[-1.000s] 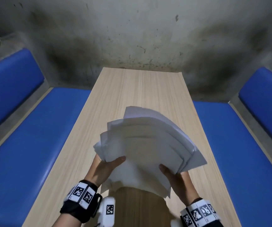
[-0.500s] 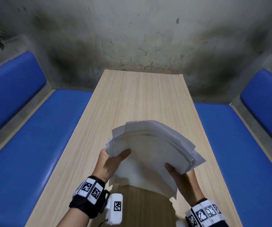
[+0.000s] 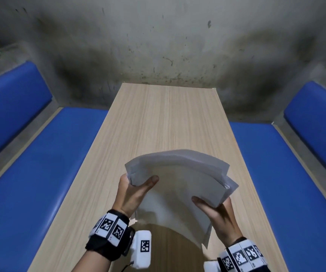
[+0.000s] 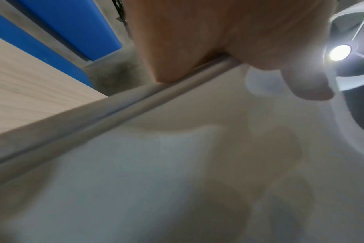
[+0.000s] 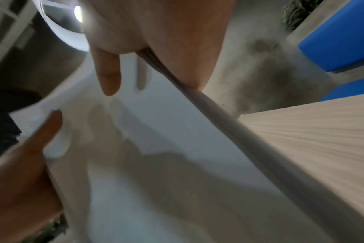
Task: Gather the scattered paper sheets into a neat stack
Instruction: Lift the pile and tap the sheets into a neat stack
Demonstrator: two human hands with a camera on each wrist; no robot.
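Observation:
A bundle of white paper sheets (image 3: 179, 185) is held up above the near part of the wooden table (image 3: 164, 118), its far edges nearly level and its near end sagging. My left hand (image 3: 136, 187) grips the bundle's left edge, thumb on top, fingers underneath. My right hand (image 3: 215, 209) grips its right edge the same way. In the left wrist view the sheets (image 4: 177, 164) fill the frame, with the left hand (image 4: 197, 41) clamped on their edge. The right wrist view shows the sheets (image 5: 156, 156) pinched by the right hand (image 5: 156, 32); the other hand's thumb lies at the lower left.
Blue padded benches run along both sides of the table, the left bench (image 3: 30, 163) and the right bench (image 3: 287, 173). A stained concrete wall (image 3: 158, 46) closes the table's far end. No loose sheets show on the tabletop.
The fanned, offset sheets have been drawn together into a tighter bundle. Both hands have shifted a little forward along its side edges, and the bundle's far edge has dropped lower.

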